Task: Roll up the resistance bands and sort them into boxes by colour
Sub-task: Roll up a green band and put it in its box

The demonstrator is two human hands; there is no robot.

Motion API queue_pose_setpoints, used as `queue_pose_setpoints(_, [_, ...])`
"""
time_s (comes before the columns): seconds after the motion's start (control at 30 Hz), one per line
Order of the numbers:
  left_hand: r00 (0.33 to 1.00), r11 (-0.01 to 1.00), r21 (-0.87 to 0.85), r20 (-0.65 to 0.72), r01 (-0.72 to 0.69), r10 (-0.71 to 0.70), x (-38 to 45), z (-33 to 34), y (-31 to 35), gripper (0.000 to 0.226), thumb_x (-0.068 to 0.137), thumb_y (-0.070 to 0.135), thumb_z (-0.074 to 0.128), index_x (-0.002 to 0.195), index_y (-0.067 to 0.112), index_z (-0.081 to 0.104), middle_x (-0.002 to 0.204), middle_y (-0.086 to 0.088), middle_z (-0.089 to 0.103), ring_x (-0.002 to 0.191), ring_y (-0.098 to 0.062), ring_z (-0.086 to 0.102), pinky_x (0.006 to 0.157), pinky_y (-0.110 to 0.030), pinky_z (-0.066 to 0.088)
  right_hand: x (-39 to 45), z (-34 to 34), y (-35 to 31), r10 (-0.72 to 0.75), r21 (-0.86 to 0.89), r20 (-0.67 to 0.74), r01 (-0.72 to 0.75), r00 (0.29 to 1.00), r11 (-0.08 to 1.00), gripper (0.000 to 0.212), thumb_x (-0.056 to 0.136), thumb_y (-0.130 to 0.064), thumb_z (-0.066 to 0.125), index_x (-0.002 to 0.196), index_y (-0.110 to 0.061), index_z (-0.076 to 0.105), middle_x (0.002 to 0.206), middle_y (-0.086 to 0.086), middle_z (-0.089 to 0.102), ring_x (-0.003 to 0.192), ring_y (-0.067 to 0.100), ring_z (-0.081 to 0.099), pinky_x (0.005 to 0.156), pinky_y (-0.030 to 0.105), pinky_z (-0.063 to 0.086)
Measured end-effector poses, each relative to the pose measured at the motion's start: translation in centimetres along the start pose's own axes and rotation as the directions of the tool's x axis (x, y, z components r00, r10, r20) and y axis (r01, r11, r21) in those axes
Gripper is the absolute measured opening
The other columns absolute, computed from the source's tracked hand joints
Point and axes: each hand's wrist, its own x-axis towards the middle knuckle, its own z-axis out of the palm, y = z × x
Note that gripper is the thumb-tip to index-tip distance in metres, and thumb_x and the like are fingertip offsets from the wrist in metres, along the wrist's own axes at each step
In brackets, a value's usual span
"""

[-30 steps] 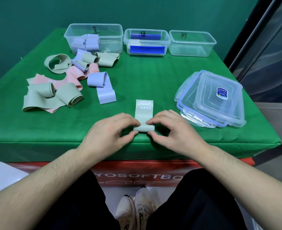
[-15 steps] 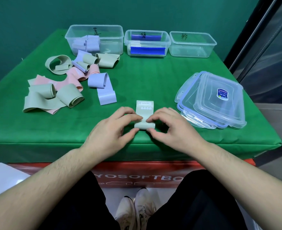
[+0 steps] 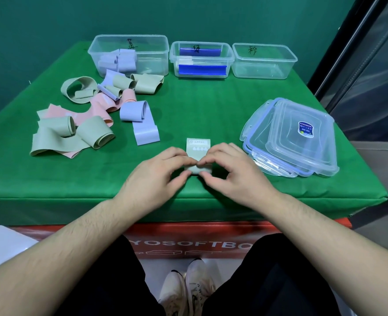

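A pale green resistance band [image 3: 198,147] lies near the table's front edge, its near end rolled into a small coil. My left hand [image 3: 153,179] and my right hand [image 3: 231,173] both pinch that coil from either side, fingertips on top. Only a short flat tail with a white label still shows beyond my fingers. At the back stand three clear boxes: the left box [image 3: 152,45] holds lilac rolls, the middle box [image 3: 202,65] holds blue strips, the right box [image 3: 263,65] holds nothing.
A loose heap of green, pink and lilac bands [image 3: 88,115] covers the left side of the green table [image 3: 199,106]. A stack of clear lids [image 3: 291,140] lies to the right of my right hand.
The coil has rolled away from me, and the flat tail of the green band has grown shorter. Both hands have moved forward with it.
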Motion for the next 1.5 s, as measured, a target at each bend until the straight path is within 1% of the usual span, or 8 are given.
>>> queue_pose_setpoints(0.13, [1.000,1.000,-0.014,0.016,0.017,-0.017,0.0,0.1,0.2,0.028,0.087,0.024,0.071,0.115,0.026,0.067,0.116,0.014,0.058,0.075,0.022,0.044,0.068,-0.017,0.036,0.2,0.2,0.4,0.030,0.014,-0.011,-0.030,0.999,0.999,0.019,0.083,-0.025,0.072,0.102,-0.021,0.072,0.102,-0.011,0.061,0.094,0.017,0.057,0.088,0.038,0.047])
queue_pose_setpoints(0.33, [0.998,0.997,0.068,0.048,0.031,-0.034,0.7,-0.1,-0.2,0.029,0.087,0.031,0.068,0.116,0.029,0.064,0.115,0.018,0.057,0.090,-0.009,0.061,0.070,-0.035,0.054,0.1,0.2,1.0,0.040,-0.051,-0.001,-0.040,0.999,0.998,0.028,0.083,-0.036,0.068,0.110,-0.026,0.070,0.109,-0.013,0.060,0.094,0.014,0.049,0.088,0.035,0.044])
queue_pose_setpoints(0.4, [0.998,0.995,0.093,0.052,0.033,-0.038,1.0,0.0,-0.3,0.028,0.089,0.034,0.065,0.116,0.030,0.063,0.115,0.019,0.057,0.092,-0.012,0.062,0.070,-0.038,0.054,0.2,0.0,1.1,0.035,-0.073,0.005,-0.035,0.999,0.997,0.031,0.082,-0.039,0.066,0.110,-0.027,0.070,0.110,-0.013,0.058,0.095,0.014,0.047,0.088,0.035,0.042])
queue_pose_setpoints(0.67, [0.998,0.997,0.044,0.011,0.067,-0.068,0.7,0.1,-0.1,0.027,0.088,0.034,0.067,0.115,0.030,0.066,0.113,0.019,0.060,0.085,-0.006,0.059,0.069,-0.036,0.055,0.4,-0.1,0.6,0.022,-0.073,0.021,-0.021,1.000,0.997,0.024,0.083,-0.023,0.071,0.107,-0.024,0.070,0.106,-0.008,0.062,0.093,0.017,0.054,0.084,0.042,0.048])
queue_pose_setpoints(0.9, [1.000,0.999,0.034,0.001,0.001,-0.001,-1.4,-0.4,0.9,0.023,0.086,0.036,0.066,0.108,0.031,0.067,0.108,0.019,0.063,0.071,0.021,0.040,0.058,-0.018,0.040,-2.2,-0.5,-0.2,-0.027,-0.062,-0.009,0.027,1.000,0.998,0.024,0.084,-0.023,0.073,0.108,-0.023,0.071,0.106,-0.009,0.064,0.092,0.018,0.056,0.084,0.038,0.047])
queue_pose_setpoints(1.2, [0.998,0.996,0.083,0.042,0.036,-0.039,-1.5,-0.5,1.5,0.032,0.089,0.050,0.048,0.113,0.035,0.061,0.113,0.020,0.052,0.063,-0.004,0.038,0.053,-0.027,0.044,-2.4,-0.3,-0.3,0.012,-0.077,-0.030,-0.015,0.999,0.997,0.029,0.084,-0.034,0.067,0.111,-0.025,0.072,0.106,-0.009,0.059,0.093,0.016,0.049,0.084,0.030,0.042])
queue_pose_setpoints(1.37, [0.996,0.995,0.067,0.046,0.076,-0.079,-1.4,-0.4,1.6,0.031,0.090,0.046,0.053,0.117,0.033,0.062,0.115,0.020,0.049,0.069,-0.004,0.040,0.057,-0.030,0.048,-2.3,-0.5,-0.5,-0.016,-0.100,-0.006,0.015,1.000,0.995,0.024,0.082,-0.030,0.072,0.106,-0.024,0.069,0.104,-0.010,0.060,0.091,0.015,0.050,0.085,0.034,0.044])
queue_pose_setpoints(1.5, [0.999,0.998,0.039,0.005,0.049,-0.049,-1.5,-0.2,1.7,0.028,0.090,0.037,0.062,0.117,0.031,0.061,0.115,0.018,0.049,0.065,-0.004,0.039,0.054,-0.031,0.048,-1.9,-0.5,-0.4,0.014,-0.073,-0.012,-0.015,1.000,0.997,0.023,0.085,-0.033,0.066,0.106,-0.024,0.070,0.104,-0.010,0.062,0.091,0.016,0.053,0.086,0.036,0.045])
